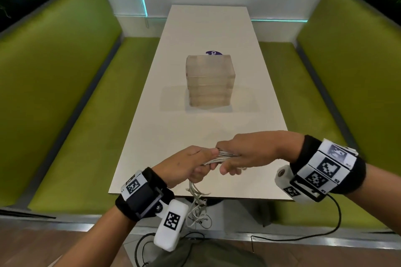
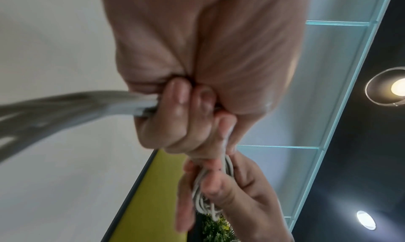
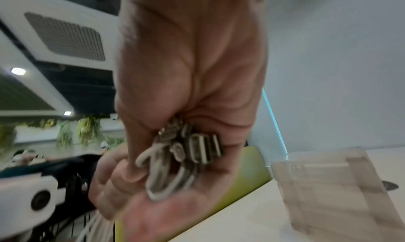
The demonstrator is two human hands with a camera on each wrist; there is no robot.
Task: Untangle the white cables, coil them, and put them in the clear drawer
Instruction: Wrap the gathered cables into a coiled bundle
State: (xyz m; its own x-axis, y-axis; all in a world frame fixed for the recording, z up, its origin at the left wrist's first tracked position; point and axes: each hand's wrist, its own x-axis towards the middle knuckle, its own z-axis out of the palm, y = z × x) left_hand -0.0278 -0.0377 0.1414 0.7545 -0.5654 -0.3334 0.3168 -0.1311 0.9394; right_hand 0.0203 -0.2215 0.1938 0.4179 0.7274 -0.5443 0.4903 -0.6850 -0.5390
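**First:** Both our hands are closed on the same bundle of thin white cables (image 1: 219, 156). Our left hand (image 1: 186, 165) grips one end of the bunch, our right hand (image 1: 249, 153) grips the other, knuckles nearly touching, over the near edge of the long white table (image 1: 208, 28).

**Second:** And below our left hand a loose tail of the same white cord hangs past the table edge, looped and knotted on itself.

**First:** So we judge the untangling is only partly done. Between our hands the strands run side by side, fairly orderly. The hanging part still looks like a snarl.

**Second:** From our right wrist we see several bent loops gathered in the palm, with what look like flat plug ends among them, though the blur makes that hard to confirm.

**First:** No finished coil shows anywhere. The clear plastic drawer unit (image 1: 210, 81) stands well ahead of our hands, mid-table, its stacked drawers looking closed, and we can't make out any cable inside.

**Second:** What's left, as we read it: free the dangling tangle, coil each cable, open a drawer, place them.

**First:** The cables look thin, limp and slightly greyed, several held together.
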